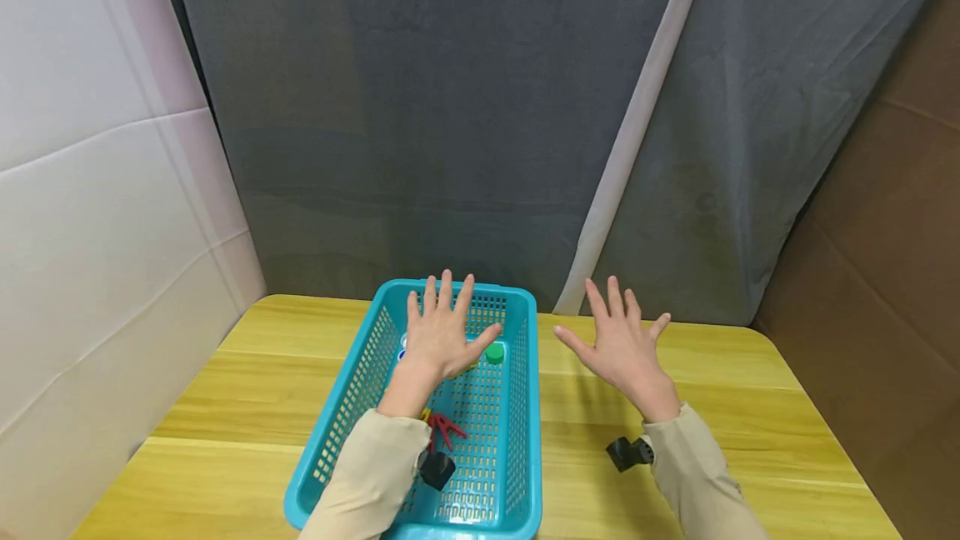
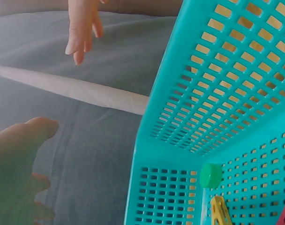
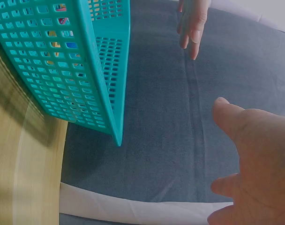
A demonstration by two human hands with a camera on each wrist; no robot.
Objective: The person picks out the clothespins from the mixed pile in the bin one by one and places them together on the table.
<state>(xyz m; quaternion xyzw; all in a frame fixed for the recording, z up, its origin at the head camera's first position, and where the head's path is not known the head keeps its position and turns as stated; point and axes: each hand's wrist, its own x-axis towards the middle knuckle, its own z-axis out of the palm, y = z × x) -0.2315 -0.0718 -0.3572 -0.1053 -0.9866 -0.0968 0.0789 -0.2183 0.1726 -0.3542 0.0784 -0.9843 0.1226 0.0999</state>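
Fingers spread, my left hand [image 1: 438, 340] hovers over the turquoise plastic basket [image 1: 528, 415] and holds nothing. My right hand [image 1: 624, 347] is raised over the table to the right of the basket, its fingers also spread and without anything in them. Inside the basket lie a green bottle cap [image 1: 495, 353], a red clothespin [image 1: 447, 427] and a yellow clothespin [image 2: 219, 209]. Blue-and-white bits [image 1: 402, 348] show beside the left hand, partly hidden by it. The left forearm covers part of the basket's left side.
The basket stands on a wooden table [image 1: 225, 415], left of the middle. Behind the table hangs a grey cloth [image 1: 450, 107] with a pale strip [image 1: 637, 123] across it. A white wall [image 1: 112, 148] closes the left side, a brown panel [image 1: 885, 232] the right.
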